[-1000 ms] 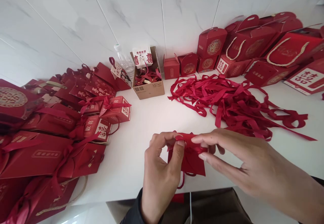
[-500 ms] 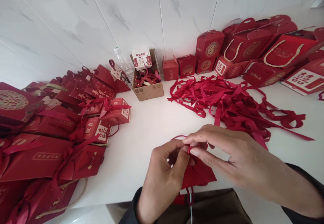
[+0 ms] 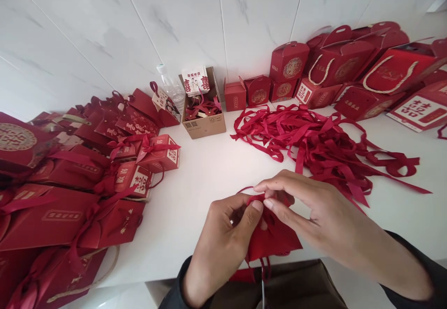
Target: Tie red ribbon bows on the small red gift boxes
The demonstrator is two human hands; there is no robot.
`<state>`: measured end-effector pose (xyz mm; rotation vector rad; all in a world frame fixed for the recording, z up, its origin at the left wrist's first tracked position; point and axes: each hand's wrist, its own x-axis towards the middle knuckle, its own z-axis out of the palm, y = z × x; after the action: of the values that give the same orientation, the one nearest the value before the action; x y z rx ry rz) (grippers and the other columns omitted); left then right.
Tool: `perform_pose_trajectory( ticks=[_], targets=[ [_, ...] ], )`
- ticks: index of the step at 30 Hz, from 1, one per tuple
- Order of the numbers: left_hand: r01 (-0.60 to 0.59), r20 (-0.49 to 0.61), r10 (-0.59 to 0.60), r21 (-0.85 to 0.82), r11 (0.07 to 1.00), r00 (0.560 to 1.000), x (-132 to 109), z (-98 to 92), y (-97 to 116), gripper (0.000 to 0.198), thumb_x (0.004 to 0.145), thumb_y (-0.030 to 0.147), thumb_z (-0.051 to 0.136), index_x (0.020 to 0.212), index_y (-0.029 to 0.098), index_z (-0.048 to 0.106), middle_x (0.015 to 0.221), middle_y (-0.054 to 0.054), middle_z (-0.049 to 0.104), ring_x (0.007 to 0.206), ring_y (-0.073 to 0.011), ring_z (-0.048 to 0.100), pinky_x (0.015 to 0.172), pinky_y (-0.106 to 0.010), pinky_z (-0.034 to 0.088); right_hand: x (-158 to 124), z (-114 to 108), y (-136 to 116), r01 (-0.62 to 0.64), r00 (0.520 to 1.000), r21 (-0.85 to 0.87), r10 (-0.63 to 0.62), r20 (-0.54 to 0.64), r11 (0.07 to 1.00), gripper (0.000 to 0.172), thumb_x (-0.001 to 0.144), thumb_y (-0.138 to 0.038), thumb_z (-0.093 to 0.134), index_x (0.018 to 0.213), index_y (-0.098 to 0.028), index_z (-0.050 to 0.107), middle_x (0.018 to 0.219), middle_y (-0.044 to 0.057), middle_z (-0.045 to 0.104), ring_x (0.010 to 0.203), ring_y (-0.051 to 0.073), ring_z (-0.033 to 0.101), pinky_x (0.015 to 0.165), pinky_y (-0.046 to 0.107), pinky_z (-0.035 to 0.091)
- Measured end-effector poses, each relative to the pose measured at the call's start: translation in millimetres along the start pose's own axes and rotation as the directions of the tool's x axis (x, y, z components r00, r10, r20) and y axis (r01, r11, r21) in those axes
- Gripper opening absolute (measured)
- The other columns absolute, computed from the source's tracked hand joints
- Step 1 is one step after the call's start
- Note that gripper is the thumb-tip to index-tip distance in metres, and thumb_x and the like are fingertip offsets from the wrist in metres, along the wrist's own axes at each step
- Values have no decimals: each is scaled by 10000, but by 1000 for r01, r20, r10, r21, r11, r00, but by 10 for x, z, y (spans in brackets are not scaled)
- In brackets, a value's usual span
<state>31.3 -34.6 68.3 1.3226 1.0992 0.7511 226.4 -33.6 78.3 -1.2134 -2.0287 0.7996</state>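
A small red fabric pouch [image 3: 274, 241] with thin red drawstrings lies at the near edge of the white table [image 3: 206, 178]. My left hand [image 3: 223, 243] pinches its top with thumb and fingers. My right hand [image 3: 321, 220] reaches in from the right and pinches the same top edge. Both hands are closed on the pouch, and its cords hang down over the table edge.
A tangle of red ribbons [image 3: 321, 143] lies just behind my hands. Ribbon-tied red gift boxes and bags [image 3: 70, 192] fill the left side. More red boxes and rope-handled bags [image 3: 349, 71] line the back right. A cardboard box [image 3: 204, 113] and a plastic bottle [image 3: 171, 85] stand by the wall.
The pouch has been drawn nearer to the table's front edge and turned. Both hands have kept their pinch on its top and shifted slightly toward me.
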Motion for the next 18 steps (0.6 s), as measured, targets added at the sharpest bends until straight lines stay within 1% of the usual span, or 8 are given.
perform_pose_trajectory(
  ticks=[3,6,8,10,12,14,18],
  targets=[
    [11,15,-11,-34,999,1000,9,-24,5,405,1020,446,571,770,159,712,686,-23,674,624,-123,513,609,-252,397,-16,18,-40,-47,998,44,48,-38,998,152,1067,-246,526,1145,-284,651,1112,16,750,1003,161,738,827,253,605],
    [65,28,-63,-86,994,998,20,-39,-2,399,1010,475,584,818,161,738,651,-27,684,575,-121,488,563,-249,374,-20,23,-66,-111,991,69,116,-71,991,140,1061,-293,539,1109,-283,670,1079,28,755,939,178,743,743,254,619],
    [84,38,-80,-102,991,996,19,-40,-3,412,999,496,598,804,161,736,655,-30,686,563,-117,472,547,-246,362,-15,27,-61,-143,987,64,147,-67,988,141,1055,-337,557,1107,-281,675,1066,36,753,912,186,738,695,255,616],
    [70,40,-66,-105,992,997,9,-31,1,419,992,501,615,772,161,726,668,-28,680,564,-109,458,549,-243,362,-9,36,-44,-161,986,57,163,-30,985,123,1049,-345,575,1066,-276,675,1034,27,747,868,173,728,643,237,596],
    [55,33,-51,-113,992,998,-2,-18,9,422,980,505,637,745,162,714,676,-22,666,578,-108,466,560,-242,372,-4,48,-31,-148,989,45,148,3,988,95,1042,-292,582,1004,-266,665,986,13,737,826,155,715,645,235,575],
    [42,29,-39,-113,993,999,-5,-7,12,433,979,512,638,730,165,709,667,-19,660,592,-114,490,578,-244,389,-5,56,-28,-121,993,27,121,3,992,110,1037,-247,575,955,-259,647,944,3,724,802,149,698,681,251,559],
    [43,18,-41,-83,996,999,17,-5,-3,463,1020,503,571,737,171,728,633,-23,678,549,-115,474,562,-251,390,-26,47,-47,-167,986,61,167,6,984,146,1063,-308,548,937,-265,609,913,-16,700,789,145,673,704,252,547]
  ],
)
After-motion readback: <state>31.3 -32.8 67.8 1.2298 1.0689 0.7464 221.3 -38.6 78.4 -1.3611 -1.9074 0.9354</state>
